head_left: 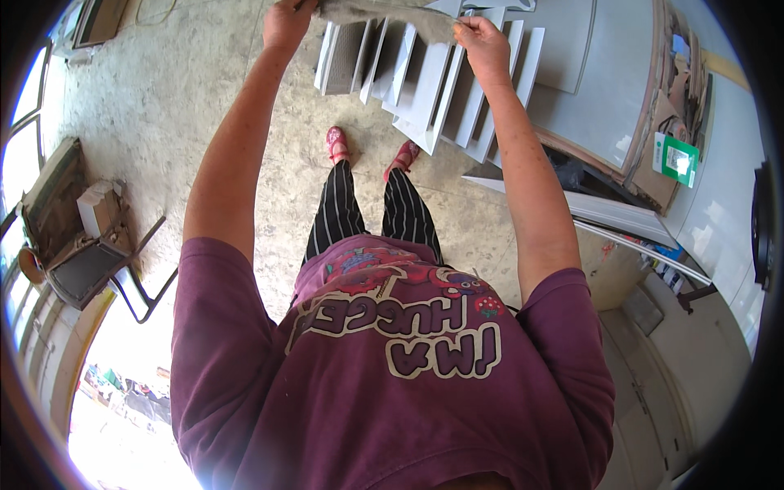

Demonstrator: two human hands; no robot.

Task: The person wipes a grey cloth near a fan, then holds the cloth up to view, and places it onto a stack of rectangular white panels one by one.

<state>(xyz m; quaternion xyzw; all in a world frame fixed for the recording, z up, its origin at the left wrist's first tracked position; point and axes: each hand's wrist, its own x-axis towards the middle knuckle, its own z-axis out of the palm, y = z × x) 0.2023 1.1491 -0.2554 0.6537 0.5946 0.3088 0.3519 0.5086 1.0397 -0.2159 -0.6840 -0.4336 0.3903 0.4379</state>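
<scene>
A bare concrete floor (188, 106) is filling the upper left of the head view, with daylight coming in along the left edge. A row of white panels (425, 82) is standing on edge on this floor, leaning side by side ahead of the person's feet, and larger flat grey-white panels (588, 90) are lying stacked to the right. A small folding chair (90, 261) carrying a white block is standing at the far left, well apart from the panels.

The person is standing upright and reaching both arms forward. The left hand (287, 23) is closing its fingers on the left end of a grey cloth (384, 16); the right hand (482, 41) is pinching the right end of the same cloth between thumb and fingers. The cloth is being held stretched between the two hands at the top edge of the picture, directly above the upper edges of the standing white panels. Its long axis is running left to right across the view, crosswise to the panels, with the left end sitting slightly higher in the frame than the right. Whether the cloth is touching the panel tops cannot be told
</scene>
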